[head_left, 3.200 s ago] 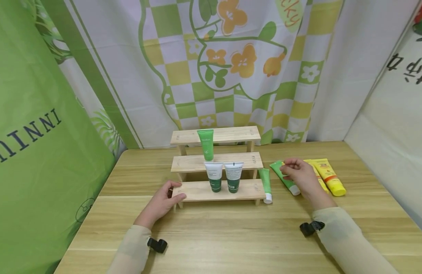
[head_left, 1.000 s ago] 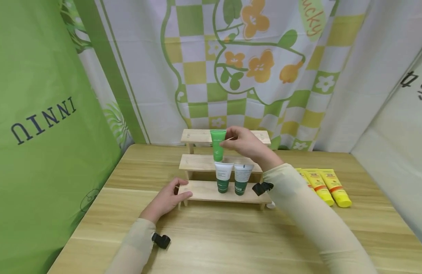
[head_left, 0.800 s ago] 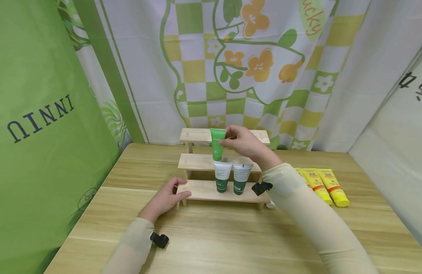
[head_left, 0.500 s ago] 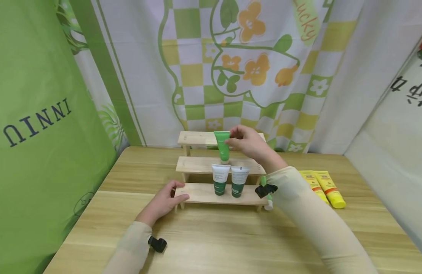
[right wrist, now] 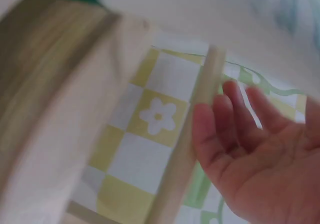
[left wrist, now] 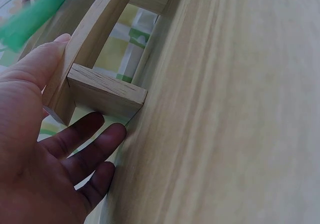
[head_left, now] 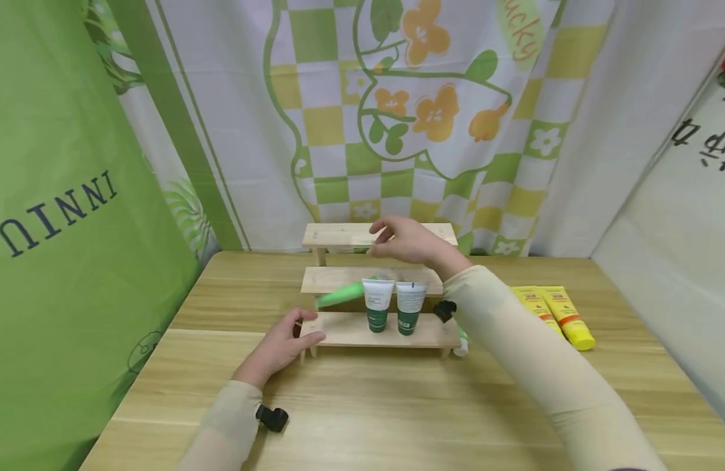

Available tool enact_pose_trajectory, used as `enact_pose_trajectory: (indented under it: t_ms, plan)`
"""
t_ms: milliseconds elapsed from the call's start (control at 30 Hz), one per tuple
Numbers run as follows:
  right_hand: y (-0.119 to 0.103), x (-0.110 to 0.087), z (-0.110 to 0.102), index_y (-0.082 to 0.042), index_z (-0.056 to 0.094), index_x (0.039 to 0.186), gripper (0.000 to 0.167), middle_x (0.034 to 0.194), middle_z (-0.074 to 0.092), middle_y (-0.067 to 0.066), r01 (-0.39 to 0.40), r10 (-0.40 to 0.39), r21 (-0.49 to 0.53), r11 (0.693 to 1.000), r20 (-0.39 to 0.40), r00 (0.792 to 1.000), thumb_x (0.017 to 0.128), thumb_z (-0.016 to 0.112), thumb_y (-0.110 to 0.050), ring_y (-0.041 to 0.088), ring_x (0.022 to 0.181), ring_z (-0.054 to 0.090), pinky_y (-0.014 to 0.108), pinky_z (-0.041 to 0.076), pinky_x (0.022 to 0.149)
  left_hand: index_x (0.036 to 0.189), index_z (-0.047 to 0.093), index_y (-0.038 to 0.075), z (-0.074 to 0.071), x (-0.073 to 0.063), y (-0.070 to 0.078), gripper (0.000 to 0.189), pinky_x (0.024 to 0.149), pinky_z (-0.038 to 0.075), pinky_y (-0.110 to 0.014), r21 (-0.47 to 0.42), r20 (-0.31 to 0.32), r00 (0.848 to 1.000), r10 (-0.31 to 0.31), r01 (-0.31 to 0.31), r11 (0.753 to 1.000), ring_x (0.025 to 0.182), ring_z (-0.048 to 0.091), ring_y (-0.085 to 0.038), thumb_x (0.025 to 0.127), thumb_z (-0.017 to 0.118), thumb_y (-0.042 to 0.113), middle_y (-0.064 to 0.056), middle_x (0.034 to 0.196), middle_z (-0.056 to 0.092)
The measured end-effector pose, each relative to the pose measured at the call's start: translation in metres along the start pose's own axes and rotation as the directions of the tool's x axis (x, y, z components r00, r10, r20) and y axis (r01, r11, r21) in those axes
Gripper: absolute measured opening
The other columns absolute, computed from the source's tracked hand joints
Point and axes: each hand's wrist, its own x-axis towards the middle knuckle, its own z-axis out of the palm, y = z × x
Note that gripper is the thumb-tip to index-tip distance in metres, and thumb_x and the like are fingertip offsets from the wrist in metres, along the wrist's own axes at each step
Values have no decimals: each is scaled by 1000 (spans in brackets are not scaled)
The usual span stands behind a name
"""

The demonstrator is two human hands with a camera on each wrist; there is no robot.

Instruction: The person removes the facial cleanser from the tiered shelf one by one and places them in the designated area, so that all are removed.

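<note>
A three-step wooden display shelf [head_left: 333, 330] stands on the table. My left hand [head_left: 280, 343] grips the left end of its lowest step, thumb along the edge in the left wrist view. Blurred and tipped toward the left, a green squeeze tube [head_left: 341, 294] lies across the middle step, partly behind a white-and-green tube [head_left: 377, 304]. Beside that one, a second white-and-green tube [head_left: 409, 307] stands upright on the lowest step. Above the fallen tube, my right hand [head_left: 412, 243] hovers near the top step with loosely bent fingers, holding nothing.
Yellow tubes [head_left: 565, 317] lie on the table to the right, partly covered by the right sleeve. Another green tube with a white cap [head_left: 460, 347] lies by the shelf's right end. A patterned curtain [head_left: 321, 124] hangs close behind the shelf.
My right hand came from the tubes at the right to the upright green tube, pinched it and shifted it slightly right, then let go. The tube has toppled left. My left hand stayed.
</note>
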Motion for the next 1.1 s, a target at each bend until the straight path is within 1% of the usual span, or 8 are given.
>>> enact_pose_trajectory:
  t_ms: [100, 233, 433, 600, 733, 867, 1000, 1100]
  plan:
    - [-4, 8, -1, -11, 62, 118, 36, 105, 67, 6, 30, -25, -50, 998, 86, 996, 87, 75, -23, 23, 98, 61, 41, 47, 87, 128, 55, 16, -3, 0, -2, 53, 83, 47, -40, 10, -1, 1000, -8, 8, 1000, 97, 58, -19, 88, 73, 45, -5, 116, 60]
    - [-1, 2, -3, -12, 65, 114, 27, 103, 67, 5, 46, -36, -63, 997, 156, 987, 89, 74, -20, 22, 98, 61, 41, 47, 87, 128, 55, 20, -4, 1, 3, 52, 88, 45, -43, 32, 0, 1000, -25, 25, 999, 102, 57, -20, 87, 72, 47, -5, 122, 59]
    - [0, -4, 2, -11, 65, 112, 25, 96, 66, 4, 85, -73, -69, 994, 163, 984, 90, 73, -20, 19, 91, 59, 37, 46, 82, 129, 54, 14, -5, 2, 5, 51, 80, 47, -37, 17, 8, 1000, -10, 10, 1000, 96, 57, -20, 89, 73, 40, -5, 115, 60]
    - [0, -8, 4, -11, 64, 114, 27, 94, 66, 3, 87, -74, -68, 994, 179, 981, 90, 73, -20, 19, 88, 60, 37, 48, 80, 127, 55, 13, -3, 3, 3, 49, 78, 47, -35, 6, 9, 1000, -5, 5, 1000, 93, 57, -19, 89, 73, 37, -5, 112, 60]
    - [4, -15, 1, -12, 64, 115, 28, 97, 67, 3, 88, -78, -48, 995, 172, 982, 91, 72, -23, 19, 91, 61, 38, 48, 81, 127, 56, 14, -2, 3, 2, 48, 78, 47, -35, 6, 3, 1000, -2, 2, 1000, 93, 57, -19, 89, 73, 38, -5, 111, 61]
    - [14, -27, -4, -13, 64, 117, 29, 103, 67, 2, 89, -90, 10, 996, 134, 987, 93, 70, -27, 19, 96, 62, 40, 48, 85, 127, 55, 14, -2, 3, 1, 49, 80, 47, -36, 11, 3, 1000, 4, -4, 1000, 95, 57, -19, 90, 72, 40, -5, 113, 61]
    - [26, -45, -8, -10, 64, 119, 31, 109, 66, 4, 99, -107, 123, 988, 61, 992, 96, 66, -31, 26, 102, 60, 42, 47, 88, 128, 55, 14, -2, 3, 2, 49, 80, 47, -35, 13, 4, 1000, -7, 7, 1000, 96, 57, -19, 90, 72, 40, -4, 114, 60]
    - [35, -57, -9, -5, 63, 120, 33, 114, 63, 12, 102, -106, 243, 965, 3, 994, 98, 63, -30, 36, 107, 58, 44, 47, 90, 128, 55, 15, -2, 2, 2, 50, 81, 47, -35, 8, -1, 1000, -14, 14, 1000, 96, 57, -19, 89, 72, 40, -5, 114, 60]
